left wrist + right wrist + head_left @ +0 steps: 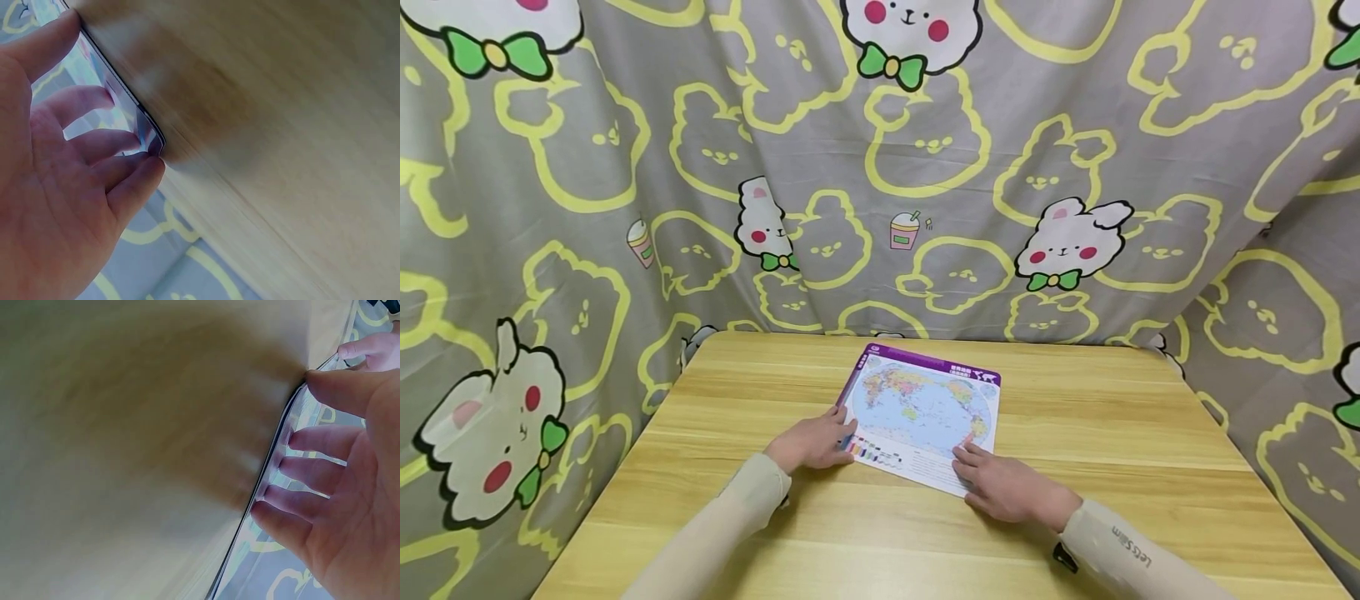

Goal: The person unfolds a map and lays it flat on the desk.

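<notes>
The map board [925,410] lies askew, table [1120,417] beneath it. Our left hand [815,442] touches its left edge, our right hand [1009,488] its near-right corner, fingers loosely spread; we'd best press both sides evenly.

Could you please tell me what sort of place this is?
Probably a small curtained-off indoor workspace: cartoon-patterned fabric hangs behind and beside a wooden table, on which a world map lies.
</notes>
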Available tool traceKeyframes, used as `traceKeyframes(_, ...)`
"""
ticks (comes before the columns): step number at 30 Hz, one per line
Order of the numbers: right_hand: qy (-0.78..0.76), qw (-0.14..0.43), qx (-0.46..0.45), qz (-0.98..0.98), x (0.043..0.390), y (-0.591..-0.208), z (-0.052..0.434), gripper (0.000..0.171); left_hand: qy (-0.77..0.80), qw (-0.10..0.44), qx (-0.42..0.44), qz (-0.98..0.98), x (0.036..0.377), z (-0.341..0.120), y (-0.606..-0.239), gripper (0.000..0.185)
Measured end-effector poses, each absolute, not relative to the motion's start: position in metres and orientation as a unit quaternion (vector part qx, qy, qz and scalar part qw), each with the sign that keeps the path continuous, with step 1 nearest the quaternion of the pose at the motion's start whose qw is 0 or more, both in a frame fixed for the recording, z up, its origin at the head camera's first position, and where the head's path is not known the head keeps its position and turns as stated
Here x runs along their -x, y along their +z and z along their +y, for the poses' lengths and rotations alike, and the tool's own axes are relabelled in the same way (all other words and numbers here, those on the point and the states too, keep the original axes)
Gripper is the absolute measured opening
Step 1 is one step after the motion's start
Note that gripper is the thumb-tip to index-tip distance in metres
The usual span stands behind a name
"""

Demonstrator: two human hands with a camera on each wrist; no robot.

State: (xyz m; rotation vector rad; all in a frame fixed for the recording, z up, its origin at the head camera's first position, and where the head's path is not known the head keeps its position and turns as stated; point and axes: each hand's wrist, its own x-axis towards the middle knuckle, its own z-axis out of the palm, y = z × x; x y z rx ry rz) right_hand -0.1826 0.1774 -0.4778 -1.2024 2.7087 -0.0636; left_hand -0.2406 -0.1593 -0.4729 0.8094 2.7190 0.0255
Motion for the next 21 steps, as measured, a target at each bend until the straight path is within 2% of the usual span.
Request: traceKeyframes(21,-0.030,0.086,0.381,0.920,0.1927,-0.4809,0.1849,0.049,-0.015,0.129,-0.319,0.939,0.2301,-0.1550,-0.4697,0.060)
